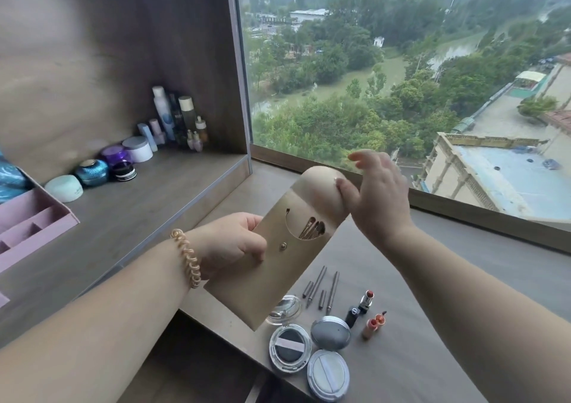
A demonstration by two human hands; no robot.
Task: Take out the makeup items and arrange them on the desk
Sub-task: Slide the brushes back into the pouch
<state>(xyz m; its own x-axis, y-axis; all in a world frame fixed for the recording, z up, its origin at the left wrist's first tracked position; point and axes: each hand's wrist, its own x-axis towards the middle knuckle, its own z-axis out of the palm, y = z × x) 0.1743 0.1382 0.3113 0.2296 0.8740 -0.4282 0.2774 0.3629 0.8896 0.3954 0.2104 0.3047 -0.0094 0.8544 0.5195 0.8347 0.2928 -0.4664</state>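
While the left hand [234,242] grips the brush pouch [278,266] by its left edge, fingers curled round it, the pouch hangs tilted in the air above the desk [432,325], rounded end up and away. The right hand [377,195] is at that top end, thumb pressed on the flap [321,186], the other fingers spread wide and holding nothing. That reads as the opening move: one hand steadies the body so the other can peel the flap back. The snap stud [282,246] on the pouch front shows bare, so the flap looks unfastened. Through the curved cut-out just above the stud you can see the brushes [312,228], bronze handles bunched together, inside the pouch and not yet out.

Below the pouch's lower end, a neat spread lies on the desk. A clear compact [284,308] sits partly hidden behind the pouch's corner, and an open cushion compact [290,345] lies just below that. To the lower right of the pouch are slim grey pencils [318,285] lying side by side, then an uncapped lipstick [366,300]. They are grouped by kind, probably so the brushes can join as their own row.

Any writing? Nothing on the pouch. A black cap [352,314] beside the lipstick carries a pale mark, too small to read. Far to the pouch's left, a mint jar [65,188] has faint lettering, also illegible.
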